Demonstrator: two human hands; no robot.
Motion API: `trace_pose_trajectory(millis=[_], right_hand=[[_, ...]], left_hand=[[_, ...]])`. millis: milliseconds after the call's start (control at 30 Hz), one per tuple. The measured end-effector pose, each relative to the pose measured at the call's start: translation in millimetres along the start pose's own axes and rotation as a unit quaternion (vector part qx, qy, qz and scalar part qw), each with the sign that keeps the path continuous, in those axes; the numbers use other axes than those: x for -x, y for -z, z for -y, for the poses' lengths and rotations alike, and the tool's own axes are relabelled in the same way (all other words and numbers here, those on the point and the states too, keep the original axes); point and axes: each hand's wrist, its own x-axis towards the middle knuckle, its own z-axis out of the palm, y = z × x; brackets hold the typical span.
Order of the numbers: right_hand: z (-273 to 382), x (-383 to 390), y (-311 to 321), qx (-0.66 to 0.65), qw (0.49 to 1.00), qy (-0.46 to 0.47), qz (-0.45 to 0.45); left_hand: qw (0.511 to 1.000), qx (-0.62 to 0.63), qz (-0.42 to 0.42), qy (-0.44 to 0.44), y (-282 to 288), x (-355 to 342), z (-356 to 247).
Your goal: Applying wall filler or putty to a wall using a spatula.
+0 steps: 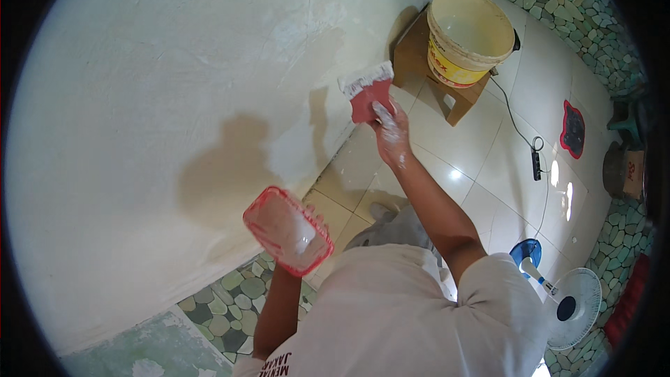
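Red around the rim of the tray [317, 260], and smeared inside with white paste [304, 241], thickest toward the end nearest the body. Held by the left hand [319, 219] from below, with fingers bent up along the tray's right long edge; cannot tell where the thumb presses, being hidden. Tipped enough to show the inside, in front of the wall [132, 112].

Clamped in the right hand [392, 128], between thumb and fingers, by the narrow end of a wide red scraper [372, 100]; coated with white along its broad far edge. Raised beyond the tray, near the wall; cannot tell whether touching it. Daubed white on the thumb and wrist.

Past the scraper, see a pale bucket [447, 43] with a yellow band, upright on a wooden stool [410, 52], leaving the stool's left edge bare. On the tiled floor [453, 145], farther right, see a black cable [513, 123] and power strip [536, 166], then a dark mat [573, 130] edged in red near the floor's right edge. Closer to the body, beside the stone border along that edge, see a white fan [579, 293].
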Motion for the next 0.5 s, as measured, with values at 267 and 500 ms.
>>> trace_pose_trajectory(millis=[267,500], right_hand=[[-138,-164,-65,0.243,0.919,0.306,-0.06],[-244,-99,-93,0.475,0.765,0.411,0.143]], left_hand=[[0.998,-0.016,-0.03,-0.06,27,12,-35],[0.997,0.022,-0.056,-0.048,32,18,-36]])
